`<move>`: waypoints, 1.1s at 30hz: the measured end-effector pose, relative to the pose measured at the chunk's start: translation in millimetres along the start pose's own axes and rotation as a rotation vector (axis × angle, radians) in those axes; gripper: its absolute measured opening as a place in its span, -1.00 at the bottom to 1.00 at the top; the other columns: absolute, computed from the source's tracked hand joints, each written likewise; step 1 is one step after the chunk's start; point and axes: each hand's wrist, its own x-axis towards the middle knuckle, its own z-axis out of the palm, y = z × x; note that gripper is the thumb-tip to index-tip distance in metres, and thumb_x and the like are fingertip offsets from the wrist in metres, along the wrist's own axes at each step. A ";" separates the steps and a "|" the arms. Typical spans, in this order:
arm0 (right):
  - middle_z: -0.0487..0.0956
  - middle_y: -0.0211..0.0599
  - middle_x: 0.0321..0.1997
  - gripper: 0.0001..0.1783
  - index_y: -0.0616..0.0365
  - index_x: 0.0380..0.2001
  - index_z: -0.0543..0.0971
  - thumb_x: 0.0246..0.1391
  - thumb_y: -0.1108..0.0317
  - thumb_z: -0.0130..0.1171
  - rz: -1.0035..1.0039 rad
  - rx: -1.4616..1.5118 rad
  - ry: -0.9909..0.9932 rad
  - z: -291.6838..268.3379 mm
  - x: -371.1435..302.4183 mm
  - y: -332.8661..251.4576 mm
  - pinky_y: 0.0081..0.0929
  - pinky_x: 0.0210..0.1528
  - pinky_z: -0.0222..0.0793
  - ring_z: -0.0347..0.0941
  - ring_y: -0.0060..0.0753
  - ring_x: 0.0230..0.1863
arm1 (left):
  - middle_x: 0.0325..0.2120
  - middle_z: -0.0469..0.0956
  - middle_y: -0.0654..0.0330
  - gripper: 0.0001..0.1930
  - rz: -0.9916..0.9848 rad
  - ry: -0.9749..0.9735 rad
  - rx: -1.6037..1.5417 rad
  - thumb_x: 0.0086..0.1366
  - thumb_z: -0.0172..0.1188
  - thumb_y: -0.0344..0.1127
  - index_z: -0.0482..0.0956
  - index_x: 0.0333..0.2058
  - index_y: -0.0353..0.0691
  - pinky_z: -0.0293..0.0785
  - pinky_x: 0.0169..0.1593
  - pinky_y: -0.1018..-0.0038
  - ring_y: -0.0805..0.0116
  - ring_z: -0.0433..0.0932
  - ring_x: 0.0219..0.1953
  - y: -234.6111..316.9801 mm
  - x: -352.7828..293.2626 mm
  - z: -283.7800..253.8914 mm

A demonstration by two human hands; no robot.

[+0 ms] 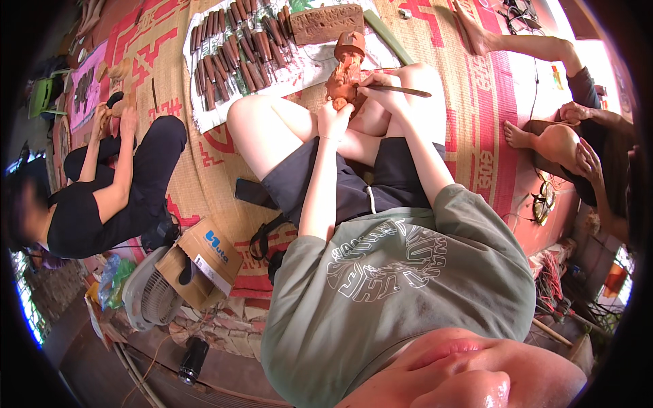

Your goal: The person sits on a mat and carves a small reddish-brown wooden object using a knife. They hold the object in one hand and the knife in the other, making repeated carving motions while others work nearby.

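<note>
Fingers of the left hand (335, 117) are clamping the base of a reddish-brown carved wooden figurine (345, 71), which is standing upright just beyond them; the right hand (378, 87), equally near, is gripping a slim wooden-handled chisel (405, 90) pointing rightward.

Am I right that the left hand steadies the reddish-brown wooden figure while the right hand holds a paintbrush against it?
Not quite. In the head view the right hand holds a carving chisel, not a paintbrush, against the wooden figure. The left hand does steady it from below.
</note>
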 end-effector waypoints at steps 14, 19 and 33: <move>0.53 -0.37 -0.58 -0.89 0.25 -0.55 0.49 -0.17 0.48 0.22 -0.084 0.145 0.261 23.6 -9.8 15.3 -0.70 -0.42 0.36 0.43 -0.67 -0.50 | -0.71 0.51 0.01 -0.73 0.034 0.012 -0.023 -0.11 0.20 -0.21 0.51 -0.60 -0.37 0.42 -0.46 0.32 0.16 0.53 -0.61 27.5 -10.6 -8.5; 0.54 -0.36 -0.60 -0.88 0.25 -0.56 0.49 -0.17 0.47 0.23 -0.068 0.125 0.242 21.7 -10.5 11.9 -0.70 -0.45 0.36 0.44 -0.68 -0.52 | -0.74 0.49 0.03 -0.73 0.053 0.041 -0.018 -0.11 0.20 -0.21 0.51 -0.62 -0.37 0.41 -0.49 0.34 0.20 0.52 -0.65 23.3 -9.6 -6.2; 0.52 -0.39 -0.64 -0.87 0.23 -0.59 0.49 -0.16 0.43 0.24 -0.121 0.096 0.219 19.3 -5.7 26.1 -0.70 -0.48 0.32 0.39 -0.69 -0.56 | -0.64 0.51 -0.11 -0.69 0.047 0.031 -0.041 -0.13 0.20 -0.20 0.52 -0.56 -0.41 0.42 -0.41 0.27 0.02 0.54 -0.53 15.8 -6.2 -3.8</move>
